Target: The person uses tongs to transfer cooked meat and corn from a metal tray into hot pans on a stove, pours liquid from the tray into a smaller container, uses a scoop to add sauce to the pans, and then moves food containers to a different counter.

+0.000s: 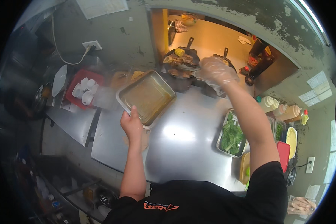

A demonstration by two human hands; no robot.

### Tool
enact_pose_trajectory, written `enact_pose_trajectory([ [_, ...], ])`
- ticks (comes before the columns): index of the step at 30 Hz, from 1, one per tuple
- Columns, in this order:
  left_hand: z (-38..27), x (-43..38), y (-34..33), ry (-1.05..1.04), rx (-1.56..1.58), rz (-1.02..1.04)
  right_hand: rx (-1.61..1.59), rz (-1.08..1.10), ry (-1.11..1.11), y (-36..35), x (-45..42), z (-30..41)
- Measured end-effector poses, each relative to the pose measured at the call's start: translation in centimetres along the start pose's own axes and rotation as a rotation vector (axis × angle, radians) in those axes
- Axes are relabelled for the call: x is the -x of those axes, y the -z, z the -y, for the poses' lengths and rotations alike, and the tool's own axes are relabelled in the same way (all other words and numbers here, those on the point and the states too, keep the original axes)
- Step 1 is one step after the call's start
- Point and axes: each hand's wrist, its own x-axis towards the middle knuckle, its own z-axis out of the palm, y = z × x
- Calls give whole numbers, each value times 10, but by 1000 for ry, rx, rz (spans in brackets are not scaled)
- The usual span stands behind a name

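Observation:
My left hand (132,124) grips the near edge of a rectangular metal pan (147,98), thumb over its rim. The pan is tilted, with a thin layer of brownish liquid inside. My right hand (217,70), in a clear plastic glove, holds a metal utensil (189,67), probably tongs, whose end reaches over a black skillet (191,40). In that skillet lie cooked meat (182,59) and a piece of corn cob (179,52). A second skillet (226,52) stands to the right, mostly hidden behind my gloved hand.
On the steel counter (182,151), a metal tray of leafy greens (231,134) sits at right. Squeeze bottles (274,105) line the right wall. To the left, a red bin (72,91) holds white cups (86,86). The skillets stand at a pass-through window ledge (212,30). Steam hangs above the counter.

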Motion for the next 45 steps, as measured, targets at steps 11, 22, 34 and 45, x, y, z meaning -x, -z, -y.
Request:
enact_pose_trajectory([
  [11,-8,6,12,151,144,70,179,-49,54,26,-18,67],
  [22,-21,-3,-2,57,22,109,34,-175,46,-4,-22,29],
  [34,21,7,-5,151,225,138,54,-102,54,-49,15,-16],
  [45,74,32,-4,325,28,257,-47,-259,34,-43,26,-34],
])
